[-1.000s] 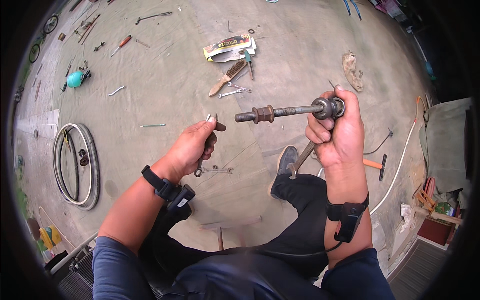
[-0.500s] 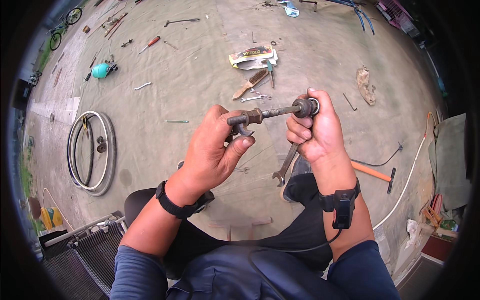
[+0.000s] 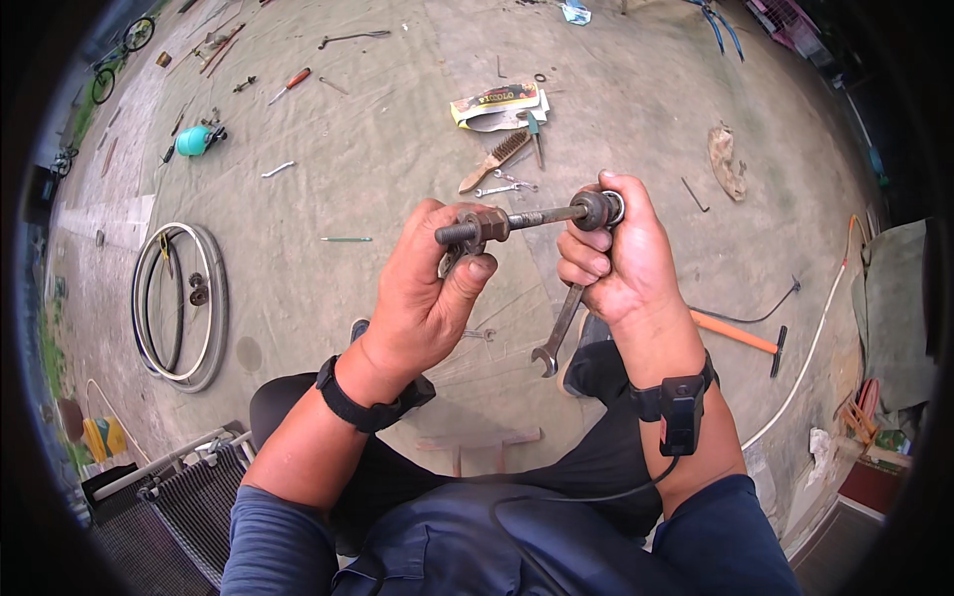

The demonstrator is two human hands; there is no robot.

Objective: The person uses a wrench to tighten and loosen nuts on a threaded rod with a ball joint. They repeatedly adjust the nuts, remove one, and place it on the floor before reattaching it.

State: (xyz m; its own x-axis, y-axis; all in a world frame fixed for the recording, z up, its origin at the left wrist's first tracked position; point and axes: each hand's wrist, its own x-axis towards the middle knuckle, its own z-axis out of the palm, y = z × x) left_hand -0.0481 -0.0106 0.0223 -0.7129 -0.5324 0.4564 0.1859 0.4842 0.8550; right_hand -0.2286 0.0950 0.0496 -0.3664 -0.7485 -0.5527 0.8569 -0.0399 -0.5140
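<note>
A threaded axle [image 3: 542, 217] with nuts on it spans the gap between my hands, nearly level. My left hand [image 3: 429, 288] is closed around a wrench that its palm mostly hides. The jaw of that wrench [image 3: 452, 260] shows at the brown hex nut [image 3: 490, 224] near the axle's left end. My right hand [image 3: 628, 253] is wrapped around a second wrench [image 3: 559, 333], whose open end points down below the fist. The upper end of this wrench is at the axle's right end, by a round dark cone-shaped part [image 3: 593, 211].
On the ground ahead lie a wire brush [image 3: 494, 164], small wrenches [image 3: 504, 187], a hammer [image 3: 535, 137] and a crumpled packet [image 3: 497, 104]. Wheel rims and tyres [image 3: 139, 308] lie left, an orange-handled tool [image 3: 737, 334] right. A mesh chair [image 3: 184, 507] stands lower left.
The axle and both hands have shifted slightly left. The left wrench's jaw, turned outward below the nut before, has swung in toward my fingers and nut.
</note>
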